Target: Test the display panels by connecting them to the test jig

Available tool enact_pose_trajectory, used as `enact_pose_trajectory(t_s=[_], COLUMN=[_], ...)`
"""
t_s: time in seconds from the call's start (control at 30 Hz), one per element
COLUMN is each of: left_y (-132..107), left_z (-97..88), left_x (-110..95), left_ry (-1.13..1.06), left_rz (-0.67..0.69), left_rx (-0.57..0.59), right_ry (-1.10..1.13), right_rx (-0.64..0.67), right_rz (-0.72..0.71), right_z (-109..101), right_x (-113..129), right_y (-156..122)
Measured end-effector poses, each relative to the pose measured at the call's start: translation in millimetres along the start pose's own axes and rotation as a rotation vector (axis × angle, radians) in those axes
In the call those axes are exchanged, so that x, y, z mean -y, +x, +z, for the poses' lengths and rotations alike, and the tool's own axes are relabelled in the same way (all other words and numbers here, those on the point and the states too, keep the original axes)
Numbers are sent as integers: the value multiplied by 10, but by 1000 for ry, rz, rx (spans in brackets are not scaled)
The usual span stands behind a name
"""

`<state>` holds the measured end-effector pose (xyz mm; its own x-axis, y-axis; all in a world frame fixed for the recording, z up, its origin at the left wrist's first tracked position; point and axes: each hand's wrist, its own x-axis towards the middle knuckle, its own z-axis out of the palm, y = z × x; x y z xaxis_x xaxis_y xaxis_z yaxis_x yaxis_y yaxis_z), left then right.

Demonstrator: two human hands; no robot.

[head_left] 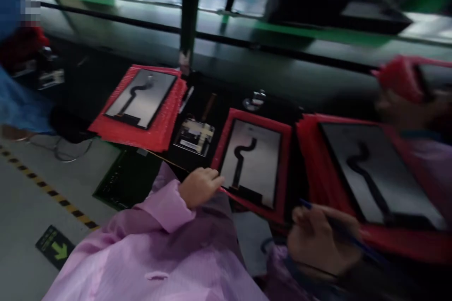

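Note:
My left hand (199, 187) is closed, its curled fingers at the lower left corner of a flat display panel (259, 160). Whether they pinch anything there is hidden. The panel has a grey back, a dark border and a wavy black flex cable (241, 153), and it lies on a red sheet (285, 164). Lower right, my right hand (319, 240) is closed around a slim blue pen-like tool (305, 203), blurred by motion. Just beyond that hand, a similar panel (384, 169) rests on a stack of red sheets (312, 164).
Left on the dark bench is another stack of red sheets (155, 136) topped by a panel (155, 96). A small circuit-like part (195, 136) and a shiny object (256, 100) lie between. Another person's hand (399, 110) holds a red-wrapped panel at right; a blue sleeve (21, 103) shows at left.

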<state>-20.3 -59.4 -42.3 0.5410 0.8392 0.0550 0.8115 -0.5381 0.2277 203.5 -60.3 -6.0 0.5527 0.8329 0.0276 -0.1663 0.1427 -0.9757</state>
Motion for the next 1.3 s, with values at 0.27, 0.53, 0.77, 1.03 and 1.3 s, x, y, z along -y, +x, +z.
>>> enact_pose_trajectory(t_s=[0.27, 0.53, 0.77, 1.03, 1.3], left_y=[67, 129, 98, 104, 99], left_z=[45, 31, -35, -11, -48], left_x=[102, 206, 187, 177, 190], left_ry=[-72, -189, -241, -246, -312], left_rz=[16, 104, 110, 101, 80], left_rx=[-176, -269, -312, -327, -280], right_ry=[-153, -340, -425, -475, -97], right_rx=[144, 328, 383, 386, 133], right_rz=[-61, -116, -143, -195, -87], right_z=[197, 335, 313, 343, 262], right_x=[-164, -480, -461, -444, -331], right_y=[97, 222, 183, 180, 214])
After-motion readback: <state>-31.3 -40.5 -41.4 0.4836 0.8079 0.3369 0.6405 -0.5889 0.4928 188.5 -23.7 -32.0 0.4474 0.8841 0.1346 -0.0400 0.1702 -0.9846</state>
